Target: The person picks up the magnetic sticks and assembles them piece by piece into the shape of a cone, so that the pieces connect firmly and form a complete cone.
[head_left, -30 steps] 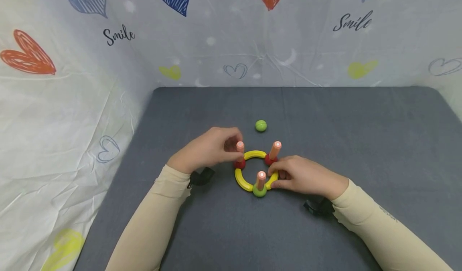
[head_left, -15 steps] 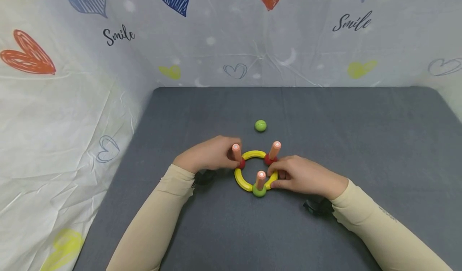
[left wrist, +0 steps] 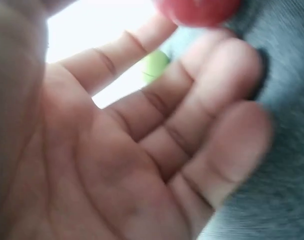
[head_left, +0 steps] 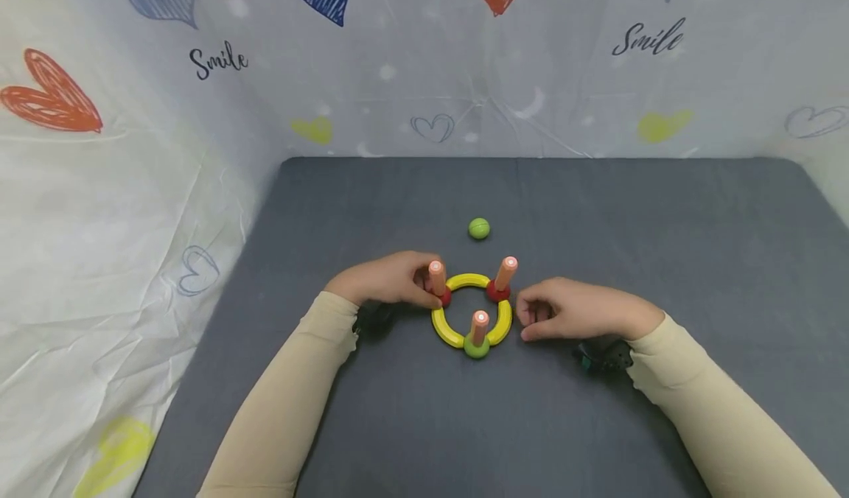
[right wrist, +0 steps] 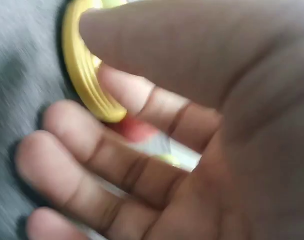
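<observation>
A yellow ring (head_left: 458, 336) of curved pieces lies on the grey mat, joined by two red balls (head_left: 497, 292) and a green ball (head_left: 476, 348). An orange peg (head_left: 480, 326) stands in each ball. My left hand (head_left: 419, 286) rests beside the left peg (head_left: 435, 277). Its fingers are relaxed, and their tips lie by the left red ball (left wrist: 197, 10). My right hand (head_left: 530, 320) lies on the mat just right of the ring and holds nothing, its fingers loosely curled. In the right wrist view the yellow ring (right wrist: 84, 75) lies just past those fingers (right wrist: 91, 160).
A loose green ball (head_left: 479, 228) sits on the mat behind the ring and shows past my fingers as the green ball (left wrist: 154, 65). A cloth printed with hearts walls the grey mat (head_left: 597, 218) at the back and on both sides.
My right hand has let go of the ring's right side and drawn back to the right. My left hand has sunk lower beside the left peg, which now stands more upright.
</observation>
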`<state>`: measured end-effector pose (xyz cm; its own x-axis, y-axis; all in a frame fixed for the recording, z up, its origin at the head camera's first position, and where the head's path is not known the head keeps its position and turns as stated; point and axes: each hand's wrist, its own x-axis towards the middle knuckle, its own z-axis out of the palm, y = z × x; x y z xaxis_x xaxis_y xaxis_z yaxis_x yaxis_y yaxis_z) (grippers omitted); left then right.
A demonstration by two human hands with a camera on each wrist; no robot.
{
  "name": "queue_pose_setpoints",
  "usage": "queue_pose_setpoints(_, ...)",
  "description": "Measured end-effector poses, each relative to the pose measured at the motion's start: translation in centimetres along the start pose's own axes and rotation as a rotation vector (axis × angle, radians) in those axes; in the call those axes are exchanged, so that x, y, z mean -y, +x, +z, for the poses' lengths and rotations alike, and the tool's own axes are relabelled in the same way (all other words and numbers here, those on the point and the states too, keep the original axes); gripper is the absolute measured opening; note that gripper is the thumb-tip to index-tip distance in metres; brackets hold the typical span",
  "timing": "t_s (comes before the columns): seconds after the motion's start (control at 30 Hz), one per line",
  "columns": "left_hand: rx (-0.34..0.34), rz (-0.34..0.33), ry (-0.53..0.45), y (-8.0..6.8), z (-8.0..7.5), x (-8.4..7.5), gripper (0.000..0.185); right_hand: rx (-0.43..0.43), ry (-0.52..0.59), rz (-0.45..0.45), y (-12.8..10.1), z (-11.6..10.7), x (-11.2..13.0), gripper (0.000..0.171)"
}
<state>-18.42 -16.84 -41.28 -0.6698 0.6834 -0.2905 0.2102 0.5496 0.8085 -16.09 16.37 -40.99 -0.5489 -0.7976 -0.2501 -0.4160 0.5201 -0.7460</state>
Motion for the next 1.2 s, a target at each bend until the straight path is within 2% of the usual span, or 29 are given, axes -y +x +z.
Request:
queue_pose_setpoints(0.1,0.019,0.009,-0.026,0.2,-0.2,0.5,0.015,-0.06,-0.042,0.087,0.3,-1.4,-0.8,0.011)
queue_pose_setpoints(0.2,0.031,0.01,-0.041,0.4,-0.2,0.7,0.017,-0.176,-0.1,0.142,1.3,-2.6,-1.8,0.006)
queue_pose_setpoints(0.3,0.04,0.014,-0.055,0.5,-0.2,0.9,0.017,-0.295,-0.12,0.151,3.0,-3.4,-2.6,0.021)
queue_pose_setpoints(0.4,0.043,0.02,-0.072,0.4,-0.3,0.9,0.017,-0.373,-0.115,0.111,5.0,-4.2,-3.0,0.035)
queue_pose_setpoints(0.5,0.038,0.017,-0.076,0.2,-0.4,0.8,0.017,-0.377,-0.117,0.067,6.9,-4.9,-2.8,0.046)
queue_pose_setpoints(0.57,0.032,0.017,-0.078,0.0,-0.4,0.7,0.017,-0.347,-0.129,0.047,8.0,-5.2,-2.5,0.05)
queue_pose_setpoints(0.77,0.028,0.019,-0.094,-0.2,-0.3,0.5,0.017,-0.287,-0.164,0.018,9.8,-4.9,-2.0,0.044)
queue_pose_setpoints(1.0,0.031,0.018,-0.085,-0.4,-0.1,0.6,0.017,-0.304,-0.147,0.053,9.3,-4.1,-1.5,0.04)
queue_pose_setpoints(1.2,0.022,0.017,-0.072,-0.3,0.0,0.7,0.017,-0.424,-0.1,0.095,7.5,-3.6,-1.5,0.041)
